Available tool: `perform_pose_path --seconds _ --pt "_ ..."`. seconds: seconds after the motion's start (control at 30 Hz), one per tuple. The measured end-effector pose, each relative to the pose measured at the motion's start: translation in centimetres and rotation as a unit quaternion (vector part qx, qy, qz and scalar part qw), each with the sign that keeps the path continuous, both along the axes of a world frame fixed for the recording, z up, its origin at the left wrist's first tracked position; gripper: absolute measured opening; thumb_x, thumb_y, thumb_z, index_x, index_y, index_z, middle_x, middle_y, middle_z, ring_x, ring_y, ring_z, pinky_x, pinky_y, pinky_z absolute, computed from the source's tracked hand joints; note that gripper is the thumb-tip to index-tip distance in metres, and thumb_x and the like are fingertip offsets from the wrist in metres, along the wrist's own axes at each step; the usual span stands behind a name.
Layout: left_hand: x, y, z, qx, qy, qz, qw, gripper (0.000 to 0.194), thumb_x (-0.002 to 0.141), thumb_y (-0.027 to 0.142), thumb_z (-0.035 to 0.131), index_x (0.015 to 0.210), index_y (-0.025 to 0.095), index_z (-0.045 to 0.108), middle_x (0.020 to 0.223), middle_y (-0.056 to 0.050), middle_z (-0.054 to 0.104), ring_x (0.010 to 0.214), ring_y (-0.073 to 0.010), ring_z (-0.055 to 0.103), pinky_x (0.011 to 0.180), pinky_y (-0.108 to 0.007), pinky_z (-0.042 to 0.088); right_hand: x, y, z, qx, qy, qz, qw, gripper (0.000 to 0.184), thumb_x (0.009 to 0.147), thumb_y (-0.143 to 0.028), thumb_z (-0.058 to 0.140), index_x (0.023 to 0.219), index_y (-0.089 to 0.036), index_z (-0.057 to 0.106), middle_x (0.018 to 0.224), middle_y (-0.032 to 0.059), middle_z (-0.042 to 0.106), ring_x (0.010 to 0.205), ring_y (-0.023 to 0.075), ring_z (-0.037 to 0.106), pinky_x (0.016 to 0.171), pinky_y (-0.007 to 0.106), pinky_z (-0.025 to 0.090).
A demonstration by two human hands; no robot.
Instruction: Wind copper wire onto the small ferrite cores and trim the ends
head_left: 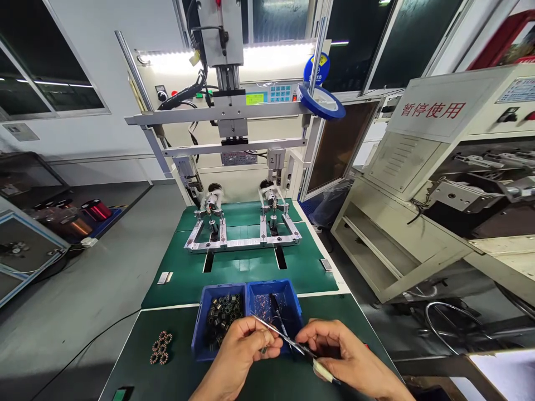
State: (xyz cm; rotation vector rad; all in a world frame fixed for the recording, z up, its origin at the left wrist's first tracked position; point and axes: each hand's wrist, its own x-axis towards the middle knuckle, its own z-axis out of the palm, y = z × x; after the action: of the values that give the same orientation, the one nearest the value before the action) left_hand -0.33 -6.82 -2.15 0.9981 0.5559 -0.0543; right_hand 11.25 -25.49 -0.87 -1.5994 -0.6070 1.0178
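Note:
My left hand [246, 348] is closed in a pinch in front of the blue bins. A small greyish part [263, 350] peeks out between its fingers, mostly hidden. In my right hand [345, 353] is a long, thin metal tool [298, 346] with a cream-wrapped handle [324, 370]; its slim end reaches up to my left fingertips. Just beyond the left hand, a blue bin [196, 328] holds many small dark ring-shaped cores [225, 312]. The adjoining blue bin [297, 303] contains copper wire scraps and a black-handled tool [275, 303].
Several copper-wound rings [161, 348] lie together at the left on the green mat [175, 323]. Behind the bins stands a winding machine with a metal frame [242, 243] and two heads. A second machine [418, 133] is at the right, and wire spools [96, 210] sit on the left floor.

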Motion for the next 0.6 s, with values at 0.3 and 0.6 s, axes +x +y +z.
perform_pose_path --seconds 0.3,0.6 --pt "0.2 0.09 -0.4 0.01 0.013 -0.007 1.0 0.022 0.063 0.03 0.081 0.067 0.013 0.067 0.078 -0.007 0.072 0.079 -0.0182 0.068 0.076 -0.029 0.055 -0.34 0.07 0.39 -0.035 0.005 0.002 0.999 0.034 0.053 -0.016 0.053 0.084 -0.013 0.066 0.073 -0.0031 0.046 0.064 0.0094 0.044 0.059 0.024 0.034" --pt "0.41 -0.2 0.11 0.018 0.026 0.006 0.999 0.027 0.055 0.031 0.082 0.061 0.013 0.063 0.074 -0.007 0.071 0.075 -0.019 0.067 0.072 -0.03 0.055 -0.4 -0.44 -0.37 -0.018 -0.018 -0.001 1.0 0.03 0.058 -0.015 0.056 0.085 -0.015 0.068 0.074 -0.0031 0.047 0.064 0.0086 0.046 0.059 0.023 0.036"
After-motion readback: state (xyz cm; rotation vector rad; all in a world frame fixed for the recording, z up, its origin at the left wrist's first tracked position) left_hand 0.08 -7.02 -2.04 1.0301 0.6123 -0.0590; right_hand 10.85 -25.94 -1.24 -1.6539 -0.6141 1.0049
